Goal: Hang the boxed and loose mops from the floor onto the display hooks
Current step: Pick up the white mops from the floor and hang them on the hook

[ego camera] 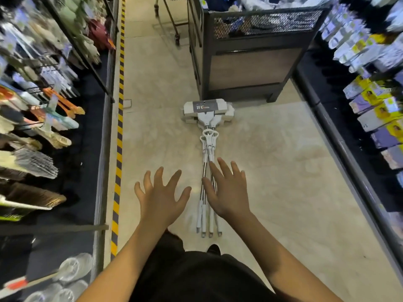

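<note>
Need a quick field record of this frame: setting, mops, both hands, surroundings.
setting: shop aisle with a beige floor
mops: bundle of white sponge mops with metal poles, lying flat on the floor, heads pointing away from the person
left hand: left hand, fingers spread, holding nothing, left of the poles
right hand: right hand, fingers spread, over the poles; contact cannot be told
nearby: dark mesh-topped display bin beyond the mop heads; yellow-and-black striped floor tape along the left shelving

Head camera looks forward and steeply down at the aisle floor point(272, 171).
</note>
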Demonstrator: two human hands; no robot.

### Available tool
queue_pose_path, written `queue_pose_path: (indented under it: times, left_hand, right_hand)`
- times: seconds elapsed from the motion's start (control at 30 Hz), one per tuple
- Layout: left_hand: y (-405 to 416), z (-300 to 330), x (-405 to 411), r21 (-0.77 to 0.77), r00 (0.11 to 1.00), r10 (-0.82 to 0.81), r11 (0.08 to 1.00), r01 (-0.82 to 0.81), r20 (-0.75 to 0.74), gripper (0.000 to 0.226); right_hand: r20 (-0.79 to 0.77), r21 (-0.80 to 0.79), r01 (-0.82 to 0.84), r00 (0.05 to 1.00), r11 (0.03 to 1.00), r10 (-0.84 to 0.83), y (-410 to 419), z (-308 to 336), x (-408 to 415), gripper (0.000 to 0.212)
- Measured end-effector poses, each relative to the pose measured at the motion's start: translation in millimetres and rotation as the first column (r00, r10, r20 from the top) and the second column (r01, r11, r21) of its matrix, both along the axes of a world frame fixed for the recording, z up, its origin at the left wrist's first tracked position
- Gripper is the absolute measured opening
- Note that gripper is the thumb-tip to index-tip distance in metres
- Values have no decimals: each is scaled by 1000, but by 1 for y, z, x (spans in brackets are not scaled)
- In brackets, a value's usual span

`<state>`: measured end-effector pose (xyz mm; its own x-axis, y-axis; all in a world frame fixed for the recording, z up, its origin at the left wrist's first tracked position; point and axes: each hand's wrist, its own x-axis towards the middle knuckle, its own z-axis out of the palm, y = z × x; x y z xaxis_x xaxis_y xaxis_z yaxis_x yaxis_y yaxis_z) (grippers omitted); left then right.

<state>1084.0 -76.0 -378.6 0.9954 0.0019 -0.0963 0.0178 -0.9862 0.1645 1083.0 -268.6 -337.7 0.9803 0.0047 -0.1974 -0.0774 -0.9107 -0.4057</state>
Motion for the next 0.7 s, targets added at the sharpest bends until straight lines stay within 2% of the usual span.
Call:
queue_pose_path:
  times: [0.07,0.23,0.33,0.5,0.7]
  left_hand:
    - [7,-6,28,-23,999,-1,1000,0,-44,63]
    - [30,-22,115,-59,995,-103,993,102,-10,69]
    - [48,-27,171,-67,980,-201,977,200,-7,68]
    - [73,-35,254,-90,946,-316,946,310,-69,72]
    - [68,-47,327,-72,903,-426,904,422,-59,65]
  right_hand:
    - [-18,5,17,1000,1000,-17,9,-3,24,84]
    - [16,-76,93,996,993,-92,34,-22,90,69]
    - [-42,-151,141,988,978,-149,54,-26,134,74]
    - [-91,-164,216,968,963,-233,90,-32,196,81]
    - [-114,-157,294,943,943,-313,90,-46,243,75]
